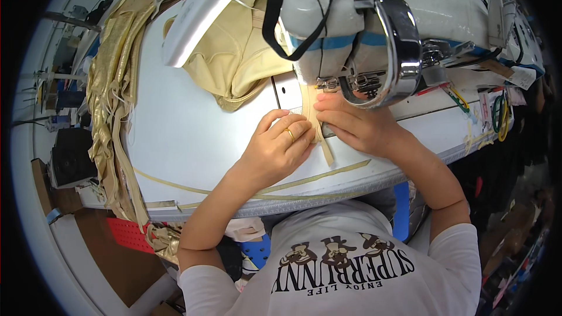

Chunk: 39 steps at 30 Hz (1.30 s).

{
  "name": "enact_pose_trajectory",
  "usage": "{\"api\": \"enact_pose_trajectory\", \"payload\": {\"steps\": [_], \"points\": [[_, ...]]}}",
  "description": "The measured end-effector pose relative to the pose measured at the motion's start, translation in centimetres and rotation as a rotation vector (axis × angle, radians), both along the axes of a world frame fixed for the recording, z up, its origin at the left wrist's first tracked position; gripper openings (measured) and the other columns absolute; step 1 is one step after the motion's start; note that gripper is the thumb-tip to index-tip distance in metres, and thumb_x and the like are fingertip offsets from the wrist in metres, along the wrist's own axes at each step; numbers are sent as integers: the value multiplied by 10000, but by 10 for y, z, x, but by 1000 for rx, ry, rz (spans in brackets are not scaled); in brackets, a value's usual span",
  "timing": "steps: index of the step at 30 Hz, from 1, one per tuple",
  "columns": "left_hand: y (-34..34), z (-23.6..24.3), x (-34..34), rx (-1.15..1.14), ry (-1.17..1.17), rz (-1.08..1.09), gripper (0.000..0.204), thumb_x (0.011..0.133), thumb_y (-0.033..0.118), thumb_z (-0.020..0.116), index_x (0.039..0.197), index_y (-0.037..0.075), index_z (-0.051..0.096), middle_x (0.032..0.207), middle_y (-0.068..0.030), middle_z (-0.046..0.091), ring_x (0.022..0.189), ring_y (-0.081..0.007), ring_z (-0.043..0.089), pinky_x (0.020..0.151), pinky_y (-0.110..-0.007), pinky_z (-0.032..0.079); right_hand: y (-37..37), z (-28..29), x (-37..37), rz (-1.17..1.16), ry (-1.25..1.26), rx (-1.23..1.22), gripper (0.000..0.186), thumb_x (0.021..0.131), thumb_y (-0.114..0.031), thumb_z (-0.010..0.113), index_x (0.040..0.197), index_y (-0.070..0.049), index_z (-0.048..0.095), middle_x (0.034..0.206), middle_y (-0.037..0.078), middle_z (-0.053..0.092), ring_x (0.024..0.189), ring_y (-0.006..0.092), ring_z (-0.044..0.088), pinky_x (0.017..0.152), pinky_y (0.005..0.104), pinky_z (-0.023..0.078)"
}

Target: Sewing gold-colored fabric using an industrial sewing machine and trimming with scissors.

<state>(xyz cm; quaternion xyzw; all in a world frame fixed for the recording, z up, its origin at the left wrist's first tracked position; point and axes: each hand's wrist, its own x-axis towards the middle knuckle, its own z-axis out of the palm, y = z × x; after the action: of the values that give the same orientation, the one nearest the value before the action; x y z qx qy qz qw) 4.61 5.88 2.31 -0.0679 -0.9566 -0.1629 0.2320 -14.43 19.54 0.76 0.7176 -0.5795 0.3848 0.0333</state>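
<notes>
A narrow beige fabric strip [324, 149] runs under the presser foot [329, 83] of a white sewing machine [328, 11], its loose end hanging toward me. My left hand [280, 143], with a gold ring, has its fingers curled and pressed together on the strip's left edge. On the strip's right side, my right hand [357, 124] closes its fingertips on it, just in front of the presser foot; part of that hand is behind the chrome guard [404, 47]. Beyond my left hand, a larger beige fabric piece [237, 52] lies bunched left of the needle area.
Shiny gold fabric pieces [114, 82] hang over the left of the white table [175, 140]. A thin tape [316, 182] curves along the near edge. Scissors [500, 114] and small tools sit at the right. A white lamp-like arm [202, 17] and a black strap [273, 11] hang above.
</notes>
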Motion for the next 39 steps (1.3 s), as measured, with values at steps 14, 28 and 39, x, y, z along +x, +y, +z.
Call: {"api": "enact_pose_trajectory", "payload": {"steps": [14,28,39], "points": [[-27,3,-15,214,10,-79,233,794,72,765,987,-28,681,1070,-153,667,1013,-313,665,894,-418,540,8,6,13,102,355,-86,237,717,-74,682,940,6,697,1036,136,700,991,274,709,781,330,575],[-30,-6,-16,190,-63,-77,467,775,63,730,1229,-18,659,1102,-110,585,1041,-307,600,872,-409,489,9,6,12,107,335,-52,251,690,-89,677,926,-4,691,1016,124,704,960,263,718,784,310,574],[-29,-7,-18,181,-75,-64,492,765,68,732,1243,-12,648,1125,-106,576,1058,-318,592,872,-411,486,12,3,8,110,319,-35,274,702,-91,677,962,-8,697,1022,116,703,967,262,718,770,312,586]]}}
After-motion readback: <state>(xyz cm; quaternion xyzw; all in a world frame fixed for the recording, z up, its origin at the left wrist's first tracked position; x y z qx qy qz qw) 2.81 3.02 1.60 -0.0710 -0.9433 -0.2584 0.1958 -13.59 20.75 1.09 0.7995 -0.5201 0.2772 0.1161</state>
